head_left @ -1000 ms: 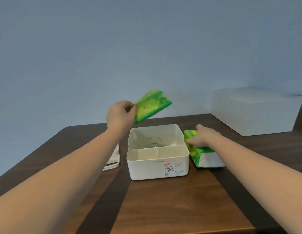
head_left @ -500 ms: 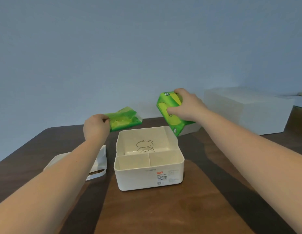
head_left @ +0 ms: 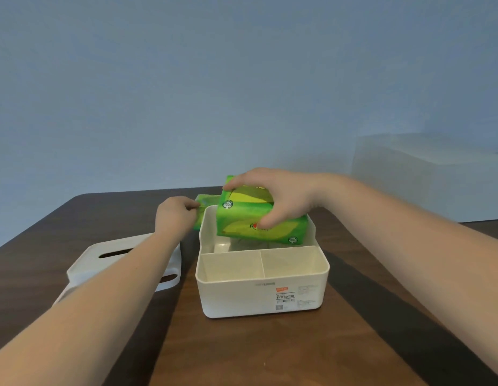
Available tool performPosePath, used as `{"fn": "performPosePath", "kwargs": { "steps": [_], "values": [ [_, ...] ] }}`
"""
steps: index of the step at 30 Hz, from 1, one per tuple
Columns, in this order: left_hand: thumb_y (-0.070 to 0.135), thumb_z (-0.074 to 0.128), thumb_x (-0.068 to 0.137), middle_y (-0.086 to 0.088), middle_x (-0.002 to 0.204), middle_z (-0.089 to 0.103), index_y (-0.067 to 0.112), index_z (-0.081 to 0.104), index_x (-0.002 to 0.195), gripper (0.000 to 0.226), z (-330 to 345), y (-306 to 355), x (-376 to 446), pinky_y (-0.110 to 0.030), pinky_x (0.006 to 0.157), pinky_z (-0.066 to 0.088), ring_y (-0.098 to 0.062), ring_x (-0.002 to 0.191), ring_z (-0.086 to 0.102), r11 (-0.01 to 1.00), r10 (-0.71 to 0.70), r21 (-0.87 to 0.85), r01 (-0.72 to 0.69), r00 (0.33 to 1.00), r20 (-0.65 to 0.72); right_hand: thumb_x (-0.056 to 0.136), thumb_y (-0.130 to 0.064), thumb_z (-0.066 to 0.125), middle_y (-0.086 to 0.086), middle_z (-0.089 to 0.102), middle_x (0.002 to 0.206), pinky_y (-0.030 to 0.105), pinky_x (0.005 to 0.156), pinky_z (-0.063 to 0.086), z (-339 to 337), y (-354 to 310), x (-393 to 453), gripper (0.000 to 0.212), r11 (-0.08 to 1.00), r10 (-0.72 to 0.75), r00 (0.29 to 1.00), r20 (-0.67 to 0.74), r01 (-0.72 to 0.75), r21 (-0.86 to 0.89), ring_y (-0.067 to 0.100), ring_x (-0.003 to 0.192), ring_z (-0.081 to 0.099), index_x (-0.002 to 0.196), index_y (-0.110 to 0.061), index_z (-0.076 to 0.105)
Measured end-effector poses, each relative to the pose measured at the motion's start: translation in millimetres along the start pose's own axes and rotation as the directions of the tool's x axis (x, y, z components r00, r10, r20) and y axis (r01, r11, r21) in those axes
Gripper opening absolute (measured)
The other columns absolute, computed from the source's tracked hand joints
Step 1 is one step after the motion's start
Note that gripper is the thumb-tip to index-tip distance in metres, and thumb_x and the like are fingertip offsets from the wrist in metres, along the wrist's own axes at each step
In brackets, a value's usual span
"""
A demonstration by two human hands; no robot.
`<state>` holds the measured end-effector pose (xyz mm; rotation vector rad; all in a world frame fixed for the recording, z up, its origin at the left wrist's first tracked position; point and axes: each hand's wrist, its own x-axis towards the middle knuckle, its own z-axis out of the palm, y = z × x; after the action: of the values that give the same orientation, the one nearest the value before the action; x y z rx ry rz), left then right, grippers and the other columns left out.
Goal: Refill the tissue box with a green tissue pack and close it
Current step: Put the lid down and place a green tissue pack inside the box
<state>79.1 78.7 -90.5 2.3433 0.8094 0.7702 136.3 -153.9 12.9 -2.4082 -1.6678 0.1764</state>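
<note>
The white tissue box (head_left: 259, 296) stands open on the brown table (head_left: 242, 352), with two small front compartments and a larger rear one. My right hand (head_left: 278, 199) grips a full green tissue pack (head_left: 248, 218), tilted, partly lowered into the rear compartment. My left hand (head_left: 174, 217) pinches a flatter green pack (head_left: 204, 203) just behind the box's left rear corner; most of that pack is hidden behind the full one. The box's white lid (head_left: 114, 260), with a slot on top, lies on the table to the left under my left forearm.
A large translucent white container (head_left: 431, 174) sits at the table's back right, near the blue wall. The table's far edge runs just behind the packs.
My right hand has brought the full green pack down from above the box's right rear into the rear compartment. My left hand lowered the flatter pack toward the table behind the box.
</note>
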Motion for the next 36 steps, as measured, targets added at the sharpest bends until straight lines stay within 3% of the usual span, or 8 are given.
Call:
{"fn": "performPosePath", "kwargs": {
  "steps": [4,9,16,22,28,31,36],
  "values": [
    [0.024,0.059,0.088,0.002,0.108,0.075,0.024,0.078,0.105,0.025,2.6,-3.9,0.0,-0.028,0.075,0.049,-0.022,0.099,0.066,0.998,-0.017,0.067,0.013,0.998,0.064,0.077,-0.019,0.076,-0.004,0.036,0.146,0.029,0.111,0.033,-1.3,-0.1,1.2,0.082,0.998,-0.054,0.997,0.052,0.054,-0.014,0.013,0.134,0.036,0.144,-0.039,0.033],
    [0.027,0.064,0.087,-0.001,0.089,0.071,0.02,0.077,0.1,0.02,3.7,-3.5,-3.9,-0.026,0.06,0.042,-0.021,0.082,0.061,0.993,-0.021,0.118,0.002,0.987,0.158,0.077,-0.025,0.075,-0.006,0.034,0.148,0.038,0.111,0.035,10.1,-2.3,7.1,0.081,0.992,-0.066,0.986,0.151,0.081,-0.094,0.015,0.135,0.034,0.144,-0.042,0.032],
    [0.03,0.063,0.086,-0.003,0.122,0.07,0.017,0.065,0.125,0.041,-10.8,0.1,-7.2,-0.035,0.093,0.05,-0.022,0.113,0.063,0.998,0.014,0.052,-0.023,0.985,0.17,0.082,-0.035,0.071,-0.009,0.035,0.152,0.044,0.114,0.032,18.0,-2.9,5.0,0.069,0.993,-0.023,0.984,0.176,0.043,-0.11,0.016,0.139,0.033,0.141,-0.045,0.036],
    [0.024,0.055,0.091,-0.006,0.128,0.065,0.015,0.058,0.131,0.041,-43.2,-6.4,-13.3,-0.035,0.092,0.048,-0.024,0.118,0.059,0.992,0.036,0.116,-0.056,0.986,0.165,0.085,-0.043,0.066,-0.012,0.034,0.154,0.042,0.116,0.03,11.1,-15.2,-6.8,0.062,0.996,0.052,0.99,0.132,-0.042,-0.075,0.015,0.142,0.03,0.141,-0.045,0.038],
    [0.025,0.053,0.092,-0.005,0.131,0.064,0.014,0.06,0.129,0.039,-84.9,-21.8,-26.9,-0.038,0.1,0.047,-0.024,0.12,0.058,0.988,-0.013,0.155,-0.006,0.992,0.122,0.093,-0.043,0.054,-0.01,0.048,0.145,0.018,0.103,0.028,5.8,-49.0,-3.6,0.049,0.999,0.036,0.998,-0.06,-0.035,0.018,0.009,0.135,0.041,0.139,-0.027,0.05],
    [0.025,0.053,0.093,-0.005,0.131,0.063,0.014,0.059,0.129,0.039,-103.1,-39.3,-34.2,-0.04,0.101,0.048,-0.025,0.12,0.058,0.982,-0.073,0.181,0.052,0.991,0.11,0.094,-0.04,0.053,-0.008,0.054,0.14,0.022,0.108,0.033,9.3,-67.4,8.9,0.044,0.998,0.019,0.994,-0.106,-0.012,0.06,0.009,0.132,0.047,0.134,-0.022,0.055],
    [0.028,0.052,0.092,-0.005,0.129,0.063,0.015,0.06,0.127,0.038,-129.6,-70.2,-44.2,-0.038,0.099,0.049,-0.025,0.119,0.058,0.967,-0.164,0.215,0.139,0.981,0.104,0.093,-0.042,0.053,-0.003,0.061,0.13,0.028,0.104,0.041,25.1,-98.3,39.3,0.04,0.997,0.029,0.997,-0.077,-0.023,0.077,0.015,0.122,0.054,0.128,-0.023,0.059]
  ]
}}
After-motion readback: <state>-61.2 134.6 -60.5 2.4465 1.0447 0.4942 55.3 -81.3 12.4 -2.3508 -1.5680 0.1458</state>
